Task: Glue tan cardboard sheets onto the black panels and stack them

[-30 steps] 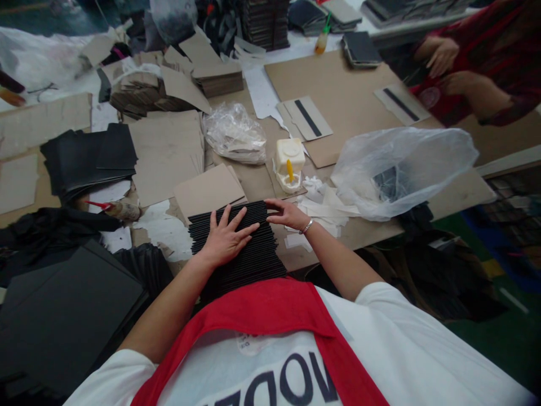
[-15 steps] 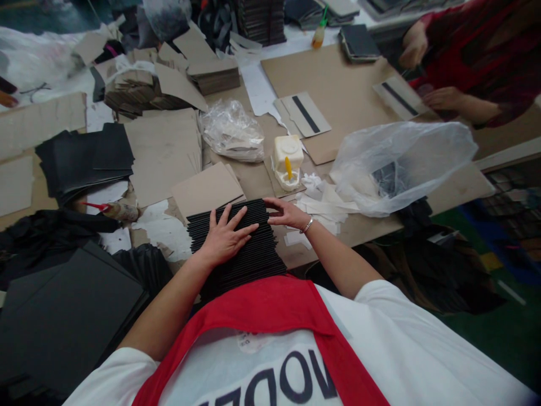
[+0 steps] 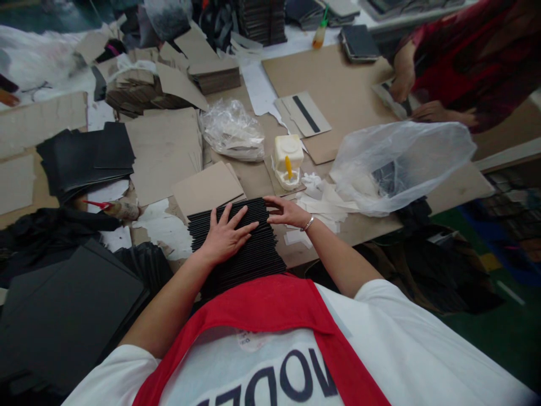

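Observation:
A thick stack of thin black boards [image 3: 247, 260] rests against my red apron [image 3: 262, 299] at the front of the table, its many edges showing as fine lines. Across its top lies my left hand [image 3: 225, 235], flat and open with the fingers spread. My right hand [image 3: 288, 213], wearing a bracelet, is at the stack's upper right edge. Its fingers are apart and slightly bent, the tips at the boards' side. Just beyond the stack are some grey-brown cardboard sheets [image 3: 207, 189].
Ahead stands a white glue container [image 3: 288, 155] with a yellow stick. A clear plastic bag [image 3: 406, 163] and paper scraps [image 3: 327, 203] lie to the right. Black sheets [image 3: 87, 158] and a red-tipped bottle [image 3: 120, 210] are leftward. A co-worker [image 3: 473, 67] handles a card at the far right.
Both my hands and the black stack stay in place. The co-worker's hands have moved in over the card at the far right.

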{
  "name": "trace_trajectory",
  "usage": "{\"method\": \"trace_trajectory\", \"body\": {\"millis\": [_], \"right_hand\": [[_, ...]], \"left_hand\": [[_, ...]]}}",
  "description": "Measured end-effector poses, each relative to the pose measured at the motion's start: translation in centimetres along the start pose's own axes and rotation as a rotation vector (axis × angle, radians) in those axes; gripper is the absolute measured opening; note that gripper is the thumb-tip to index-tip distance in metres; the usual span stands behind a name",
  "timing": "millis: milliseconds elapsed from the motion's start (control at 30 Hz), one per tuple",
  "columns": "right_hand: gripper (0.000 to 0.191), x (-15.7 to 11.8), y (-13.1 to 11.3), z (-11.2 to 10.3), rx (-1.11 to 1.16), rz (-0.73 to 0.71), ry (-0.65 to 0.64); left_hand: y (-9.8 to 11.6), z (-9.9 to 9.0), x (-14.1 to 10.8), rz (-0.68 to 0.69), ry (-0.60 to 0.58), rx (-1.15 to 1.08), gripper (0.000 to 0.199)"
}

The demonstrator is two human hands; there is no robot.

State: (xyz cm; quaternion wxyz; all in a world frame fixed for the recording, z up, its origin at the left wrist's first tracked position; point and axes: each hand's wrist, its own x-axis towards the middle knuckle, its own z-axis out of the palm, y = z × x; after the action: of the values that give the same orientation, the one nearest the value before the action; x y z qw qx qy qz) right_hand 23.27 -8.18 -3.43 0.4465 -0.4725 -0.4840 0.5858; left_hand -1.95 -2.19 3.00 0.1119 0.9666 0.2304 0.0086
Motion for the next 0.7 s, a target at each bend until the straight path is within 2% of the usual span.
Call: {"method": "trace_trajectory", "body": {"millis": [333, 533, 700], "right_hand": [[0.064, -0.4, -0.1, 0.8, -0.002, -0.038, 0.075], [0.072, -1.7, -0.6, 0.6, 0.009, 0.03, -0.015], [0.075, -2.3, 0.1, 0.5, 0.032, 0.07, -0.019]], "left_hand": [[-0.2, -0.2, -0.5, 0.1, 0.0, -0.046, 0.04], [-0.2, -0.1, -0.5, 0.097, -0.005, -0.02, 0.039], [-0.3, 0.0, -0.5, 0.092, -0.003, -0.014, 0.04]]}}
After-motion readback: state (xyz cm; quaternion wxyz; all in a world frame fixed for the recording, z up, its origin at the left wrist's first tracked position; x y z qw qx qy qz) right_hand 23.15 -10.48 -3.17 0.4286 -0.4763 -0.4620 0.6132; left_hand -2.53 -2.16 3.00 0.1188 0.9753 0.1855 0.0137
